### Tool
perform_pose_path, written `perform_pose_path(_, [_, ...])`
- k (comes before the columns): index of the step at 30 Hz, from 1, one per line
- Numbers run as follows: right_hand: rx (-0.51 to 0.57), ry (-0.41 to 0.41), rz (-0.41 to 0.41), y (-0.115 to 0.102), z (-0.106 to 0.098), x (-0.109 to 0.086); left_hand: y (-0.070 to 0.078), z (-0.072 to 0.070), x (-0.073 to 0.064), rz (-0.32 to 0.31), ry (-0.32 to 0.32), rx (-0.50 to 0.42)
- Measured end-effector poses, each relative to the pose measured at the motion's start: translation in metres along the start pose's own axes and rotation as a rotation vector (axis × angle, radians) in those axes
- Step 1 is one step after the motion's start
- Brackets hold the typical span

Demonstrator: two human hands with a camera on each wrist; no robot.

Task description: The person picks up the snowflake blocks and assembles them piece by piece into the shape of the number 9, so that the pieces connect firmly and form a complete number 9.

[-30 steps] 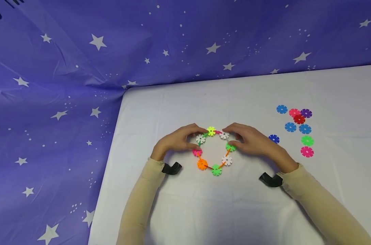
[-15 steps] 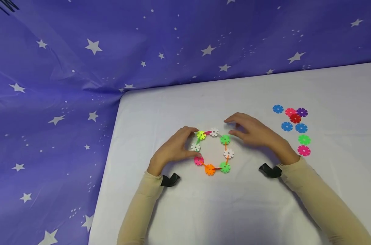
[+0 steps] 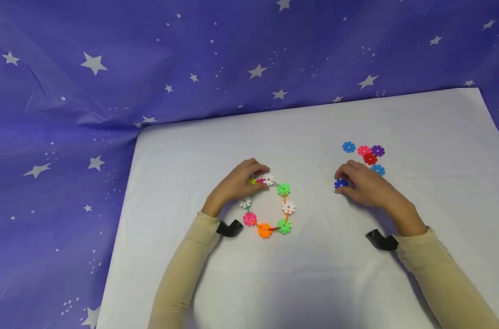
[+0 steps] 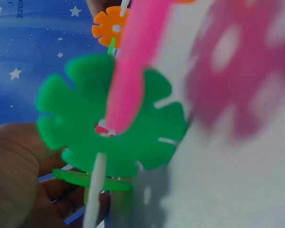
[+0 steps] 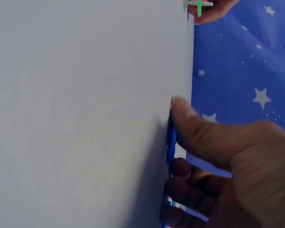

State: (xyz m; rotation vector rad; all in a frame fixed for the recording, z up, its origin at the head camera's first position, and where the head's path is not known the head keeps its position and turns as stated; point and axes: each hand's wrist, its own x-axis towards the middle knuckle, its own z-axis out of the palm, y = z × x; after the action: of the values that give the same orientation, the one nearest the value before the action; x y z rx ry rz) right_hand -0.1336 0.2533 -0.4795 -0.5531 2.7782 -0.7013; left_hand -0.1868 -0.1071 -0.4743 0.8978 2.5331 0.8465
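Note:
A ring of notched plastic discs (image 3: pixel 262 233), in green, white, orange, pink and yellow, lies on the white cloth in the head view. My left hand (image 3: pixel 236 186) holds its upper left part, thumb and fingers curled about the yellow, pink and white discs. A green disc (image 4: pixel 80 109) and a blurred pink one (image 4: pixel 128 95) fill the left wrist view, with the fingers behind them. To the right, my right hand (image 3: pixel 368 188) grips a loose dark blue disc (image 3: pixel 340 183) by its edges. The right wrist view has this blue disc (image 5: pixel 171 142) edge-on, flat at the cloth.
Just beyond the right hand lie several loose discs: a light blue one (image 3: pixel 349 147), a pink one (image 3: pixel 362 150), a purple one (image 3: pixel 379 149) and a red one (image 3: pixel 370 159) overlapping its neighbours. Another light blue disc (image 3: pixel 378 170) is partly behind the hand. A purple star-patterned sheet (image 3: pixel 216 55) borders the table.
My right hand has left the ring, moved right and taken hold of the dark blue disc. The left hand has shifted along the ring's top, and the ring has turned a little.

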Motion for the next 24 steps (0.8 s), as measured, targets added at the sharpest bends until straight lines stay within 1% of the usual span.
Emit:
perform_pose_path(5, [-0.018, 0.001, 0.053, -0.003, -0.001, 0.002, -0.007, 0.001, 0.002, 0.062, 0.032, -0.047])
perform_pose_path(7, [-0.02, 0.011, 0.047, -0.003, -0.001, 0.004, -0.009, 0.001, 0.003, 0.072, 0.034, -0.051])
perform_pose_path(9, [0.01, 0.041, 0.006, -0.005, 0.001, 0.009, -0.01, 0.001, 0.002, 0.078, 0.039, -0.054])
perform_pose_path(11, [0.074, 0.071, -0.029, -0.01, 0.004, 0.018, -0.011, 0.0, 0.002, 0.079, 0.042, -0.058])
perform_pose_path(13, [0.151, 0.092, -0.067, -0.018, 0.008, 0.031, -0.013, 0.001, 0.001, 0.083, 0.038, -0.063])
perform_pose_path(16, [0.247, 0.088, -0.101, -0.036, 0.016, 0.053, -0.014, 0.003, 0.001, 0.083, 0.028, -0.068])
perform_pose_path(20, [0.301, 0.084, -0.176, -0.055, 0.027, 0.081, -0.015, 0.006, 0.001, 0.069, 0.039, -0.097])
perform_pose_path(22, [0.316, 0.101, -0.211, -0.059, 0.032, 0.09, -0.014, 0.008, 0.003, 0.069, 0.046, -0.119])
perform_pose_path(24, [0.321, 0.125, -0.236, -0.06, 0.036, 0.096, -0.014, 0.008, 0.004, 0.079, 0.051, -0.122])
